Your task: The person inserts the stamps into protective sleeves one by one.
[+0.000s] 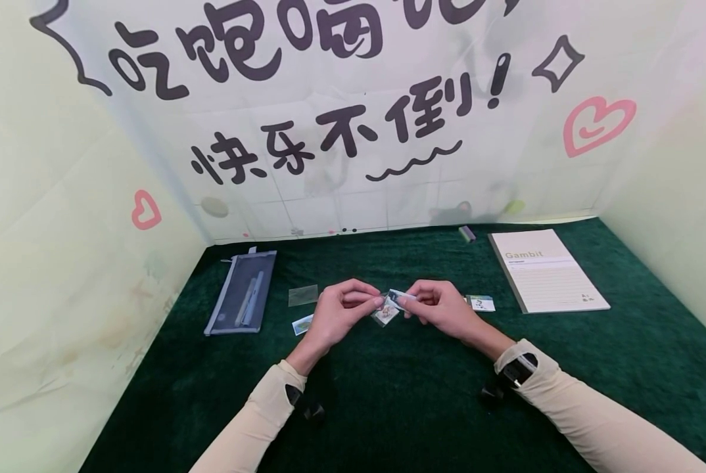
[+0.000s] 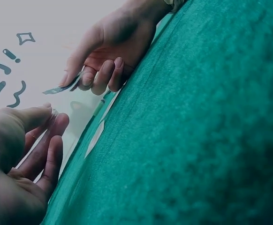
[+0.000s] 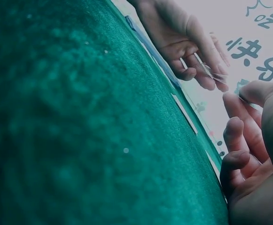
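Observation:
My left hand (image 1: 344, 309) pinches a small clear plastic sleeve (image 3: 215, 76) between thumb and fingertips. A small printed card (image 1: 397, 297), slightly bent, is pinched by the thumb and index finger of my right hand (image 1: 444, 307); its other fingers curl loosely beneath. The two hands face each other above the green cloth, with the card's edge close to the sleeve in the head view. Another small picture (image 1: 386, 313) shows just below the fingertips, overlapping the sleeve there. Seen from the left wrist, the card (image 2: 64, 88) stays apart from the left fingertips.
A clear sleeve (image 1: 303, 295) and a picture card (image 1: 302, 324) lie beside my left hand. More small cards (image 1: 482, 303) lie by the right hand. A zip pouch with pens (image 1: 240, 292) is at left, a notebook (image 1: 548, 270) at right, and a small eraser-like block (image 1: 467, 234) at the back.

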Demonstrator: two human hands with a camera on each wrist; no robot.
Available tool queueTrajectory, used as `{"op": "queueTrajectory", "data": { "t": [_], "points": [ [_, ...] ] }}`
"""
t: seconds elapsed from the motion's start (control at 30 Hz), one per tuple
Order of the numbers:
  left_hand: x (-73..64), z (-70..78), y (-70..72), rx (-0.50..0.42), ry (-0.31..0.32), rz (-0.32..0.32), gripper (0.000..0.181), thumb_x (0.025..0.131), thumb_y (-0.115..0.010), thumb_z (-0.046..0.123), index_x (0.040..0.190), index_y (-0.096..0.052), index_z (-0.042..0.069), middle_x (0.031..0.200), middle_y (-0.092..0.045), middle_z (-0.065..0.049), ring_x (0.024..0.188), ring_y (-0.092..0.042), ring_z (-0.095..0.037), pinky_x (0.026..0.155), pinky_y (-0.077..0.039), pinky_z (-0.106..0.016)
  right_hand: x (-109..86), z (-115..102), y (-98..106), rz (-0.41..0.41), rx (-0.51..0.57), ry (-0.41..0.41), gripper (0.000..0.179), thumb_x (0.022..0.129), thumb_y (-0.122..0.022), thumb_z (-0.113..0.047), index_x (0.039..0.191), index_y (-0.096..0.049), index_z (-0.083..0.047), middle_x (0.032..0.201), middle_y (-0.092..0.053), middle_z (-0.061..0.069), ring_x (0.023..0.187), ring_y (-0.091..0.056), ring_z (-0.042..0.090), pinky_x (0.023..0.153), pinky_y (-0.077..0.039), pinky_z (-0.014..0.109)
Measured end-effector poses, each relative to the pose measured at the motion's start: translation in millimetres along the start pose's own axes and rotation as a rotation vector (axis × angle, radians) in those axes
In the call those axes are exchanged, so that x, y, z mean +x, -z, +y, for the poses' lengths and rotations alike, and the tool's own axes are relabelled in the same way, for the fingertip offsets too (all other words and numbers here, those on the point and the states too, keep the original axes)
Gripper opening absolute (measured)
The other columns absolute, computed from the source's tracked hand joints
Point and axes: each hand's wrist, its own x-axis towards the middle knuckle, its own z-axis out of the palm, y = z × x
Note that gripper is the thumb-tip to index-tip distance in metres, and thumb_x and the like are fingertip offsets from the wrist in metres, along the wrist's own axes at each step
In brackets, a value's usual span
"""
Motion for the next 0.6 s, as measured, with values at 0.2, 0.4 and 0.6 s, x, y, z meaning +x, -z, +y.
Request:
{"op": "queueTrajectory", "data": {
  "t": [0.2, 0.4, 0.6],
  "points": [
    [-0.9, -0.2, -1.6, 0.005, -0.011, 0.013, 0.022, 0.099, -0.08, 0.037, 0.116, -0.078, 0.023, 0.109, -0.085, 0.005, 0.102, -0.081, -0.016, 0.089, -0.064, -0.038, 0.8, 2.6, 0.0, -0.017, -0.015, 0.0, 0.024, 0.106, -0.071, -0.038, 0.11, -0.074, -0.014, 0.094, -0.079, 0.01, 0.068, -0.063, 0.023, 0.065, -0.053, 0.029],
    [-0.9, 0.6, -1.8, 0.007, -0.013, -0.002, 0.023, 0.1, -0.079, 0.038, 0.117, -0.077, 0.023, 0.11, -0.085, 0.004, 0.102, -0.081, -0.017, 0.088, -0.065, -0.036, 0.2, 0.5, -0.3, -0.023, -0.026, 0.017, 0.022, 0.106, -0.071, -0.037, 0.108, -0.074, -0.016, 0.093, -0.079, 0.008, 0.069, -0.064, 0.027, 0.065, -0.054, 0.029],
    [-0.5, 0.9, -2.1, 0.002, -0.001, 0.019, 0.023, 0.101, -0.078, 0.038, 0.118, -0.077, 0.023, 0.111, -0.085, 0.005, 0.102, -0.081, -0.017, 0.089, -0.065, -0.037, -0.5, -0.3, -0.4, -0.031, -0.031, 0.043, 0.017, 0.106, -0.072, -0.034, 0.113, -0.075, -0.019, 0.096, -0.078, 0.008, 0.072, -0.066, 0.031, 0.065, -0.055, 0.028]
  ]
}}
